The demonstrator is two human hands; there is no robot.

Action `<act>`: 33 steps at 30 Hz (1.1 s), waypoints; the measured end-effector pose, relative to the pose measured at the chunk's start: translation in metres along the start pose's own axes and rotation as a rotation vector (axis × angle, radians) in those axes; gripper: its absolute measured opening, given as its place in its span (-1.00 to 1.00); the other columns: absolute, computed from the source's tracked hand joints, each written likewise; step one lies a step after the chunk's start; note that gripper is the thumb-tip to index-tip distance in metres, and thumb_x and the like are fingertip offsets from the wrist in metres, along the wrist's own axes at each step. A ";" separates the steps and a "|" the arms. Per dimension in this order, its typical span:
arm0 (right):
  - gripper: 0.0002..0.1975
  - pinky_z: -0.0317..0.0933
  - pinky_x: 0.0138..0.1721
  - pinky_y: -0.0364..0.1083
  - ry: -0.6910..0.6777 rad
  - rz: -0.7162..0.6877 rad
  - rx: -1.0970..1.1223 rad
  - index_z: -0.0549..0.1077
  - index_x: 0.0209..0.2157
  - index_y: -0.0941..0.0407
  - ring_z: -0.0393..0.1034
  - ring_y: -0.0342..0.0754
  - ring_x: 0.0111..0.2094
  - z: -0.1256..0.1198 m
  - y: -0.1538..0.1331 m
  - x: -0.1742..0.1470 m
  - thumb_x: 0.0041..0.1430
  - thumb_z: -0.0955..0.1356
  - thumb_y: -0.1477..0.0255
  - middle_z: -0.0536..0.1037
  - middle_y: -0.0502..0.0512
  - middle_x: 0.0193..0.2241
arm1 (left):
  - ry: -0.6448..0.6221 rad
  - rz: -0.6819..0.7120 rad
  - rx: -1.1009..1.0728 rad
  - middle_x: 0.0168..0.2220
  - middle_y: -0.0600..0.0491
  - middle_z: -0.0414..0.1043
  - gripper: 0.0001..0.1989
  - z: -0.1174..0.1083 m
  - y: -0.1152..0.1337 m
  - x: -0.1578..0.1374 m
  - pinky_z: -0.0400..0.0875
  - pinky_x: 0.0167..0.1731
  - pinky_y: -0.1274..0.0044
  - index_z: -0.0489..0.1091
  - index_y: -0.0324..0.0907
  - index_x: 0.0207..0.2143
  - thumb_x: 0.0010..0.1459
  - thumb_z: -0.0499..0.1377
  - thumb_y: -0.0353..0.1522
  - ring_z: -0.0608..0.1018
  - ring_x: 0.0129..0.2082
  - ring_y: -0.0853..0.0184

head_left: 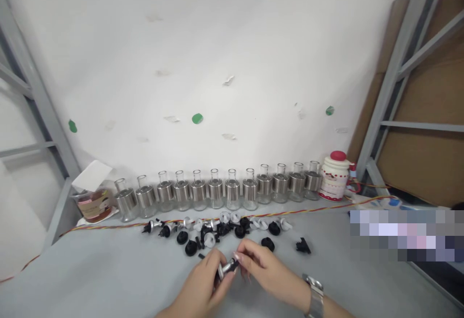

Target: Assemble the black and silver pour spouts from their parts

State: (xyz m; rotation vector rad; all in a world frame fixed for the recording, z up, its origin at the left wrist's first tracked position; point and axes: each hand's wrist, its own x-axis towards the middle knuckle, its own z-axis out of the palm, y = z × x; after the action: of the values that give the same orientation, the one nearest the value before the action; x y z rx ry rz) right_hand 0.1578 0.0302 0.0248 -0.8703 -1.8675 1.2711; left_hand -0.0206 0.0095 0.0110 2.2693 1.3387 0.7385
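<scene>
In the lower middle, my left hand [203, 279] is closed around a silver and black bottle pourer [226, 267]. The fingers of my right hand [264, 264] pinch at its black end, and the exact contact is partly hidden by the fingertips. Just beyond my hands lies a loose spread of pourer parts: black caps [191, 247], silver-white flanged pieces [209, 240] and small black pieces. Two pourers with black tips, one of them at the left end [151, 226], lie there too. A black part [303, 246] rests apart on the right.
Along the wall stands a row of glass bottles [198, 191] with metal sleeves. A red and yellow twisted wire [105, 226] runs in front of them. A white jar with a red lid [332, 179] stands at right, a labelled tub [94, 207] at left. Metal shelf posts flank the grey table [90, 265].
</scene>
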 end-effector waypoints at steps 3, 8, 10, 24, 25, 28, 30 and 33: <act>-0.76 0.08 -0.46 -0.18 -0.013 0.018 -0.036 0.26 -0.45 0.13 0.19 -0.18 -0.54 0.000 -0.003 -0.002 0.18 0.15 0.29 0.28 -0.09 -0.62 | -0.027 0.003 -0.017 -0.49 0.11 0.28 -0.87 -0.003 0.003 -0.001 0.17 -0.50 0.62 0.15 -0.16 -0.39 0.12 -0.05 -0.28 0.32 -0.53 0.39; -0.79 0.06 -0.51 -0.20 0.015 0.049 0.057 0.22 -0.47 0.13 0.15 -0.20 -0.59 0.005 0.001 -0.001 0.14 0.19 0.29 0.25 -0.11 -0.64 | -0.041 0.003 -0.031 -0.49 0.10 0.25 -0.82 -0.006 0.004 -0.001 0.18 -0.51 0.62 0.15 -0.16 -0.39 0.12 -0.05 -0.23 0.31 -0.53 0.40; -0.79 0.05 -0.51 -0.20 0.019 0.040 0.090 0.22 -0.47 0.13 0.14 -0.20 -0.59 0.007 0.002 -0.001 0.14 0.20 0.29 0.24 -0.11 -0.64 | -0.048 0.004 -0.038 -0.48 0.10 0.26 -0.82 -0.005 0.004 -0.001 0.18 -0.50 0.62 0.15 -0.16 -0.38 0.12 -0.05 -0.23 0.31 -0.52 0.40; -0.75 0.07 -0.55 -0.19 0.051 0.060 0.212 0.20 -0.49 0.12 0.17 -0.19 -0.60 0.013 0.005 0.001 0.11 0.21 0.24 0.26 -0.10 -0.66 | -0.025 0.023 -0.006 -0.52 0.12 0.24 -0.79 -0.010 0.009 0.000 0.17 -0.50 0.63 0.15 -0.16 -0.45 0.12 -0.07 -0.21 0.30 -0.53 0.41; -0.76 0.08 -0.54 -0.19 0.055 0.054 0.210 0.20 -0.49 0.13 0.17 -0.18 -0.60 0.013 0.005 0.000 0.11 0.21 0.25 0.27 -0.10 -0.65 | -0.025 0.023 -0.009 -0.52 0.12 0.24 -0.79 -0.010 0.009 0.000 0.17 -0.50 0.63 0.15 -0.16 -0.45 0.12 -0.07 -0.21 0.30 -0.53 0.41; -0.78 0.08 -0.50 -0.18 0.074 0.023 0.193 0.21 -0.48 0.13 0.18 -0.18 -0.56 0.013 0.005 -0.001 0.12 0.22 0.28 0.28 -0.09 -0.63 | -0.034 0.004 -0.034 -0.51 0.11 0.24 -0.78 -0.011 0.011 -0.001 0.17 -0.49 0.63 0.14 -0.16 -0.44 0.13 -0.08 -0.21 0.30 -0.52 0.40; -0.79 0.08 -0.48 -0.18 0.076 0.016 0.190 0.21 -0.48 0.13 0.19 -0.18 -0.55 0.013 0.005 -0.003 0.13 0.22 0.30 0.28 -0.09 -0.62 | -0.043 -0.013 -0.048 -0.51 0.11 0.24 -0.78 -0.011 0.012 -0.001 0.17 -0.50 0.63 0.14 -0.16 -0.43 0.14 -0.09 -0.21 0.29 -0.52 0.40; -0.80 0.08 -0.47 -0.17 0.076 0.012 0.183 0.21 -0.48 0.14 0.19 -0.17 -0.53 0.012 0.007 -0.003 0.13 0.22 0.31 0.30 -0.08 -0.60 | -0.064 -0.024 -0.064 -0.51 0.12 0.25 -0.79 -0.010 0.010 -0.001 0.16 -0.50 0.63 0.14 -0.16 -0.42 0.14 -0.09 -0.21 0.28 -0.52 0.41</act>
State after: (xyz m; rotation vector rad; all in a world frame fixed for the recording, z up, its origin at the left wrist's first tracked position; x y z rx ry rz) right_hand 0.1503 0.0238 0.0139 -0.8213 -1.6597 1.3735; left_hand -0.0204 0.0047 0.0242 2.2043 1.2919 0.6847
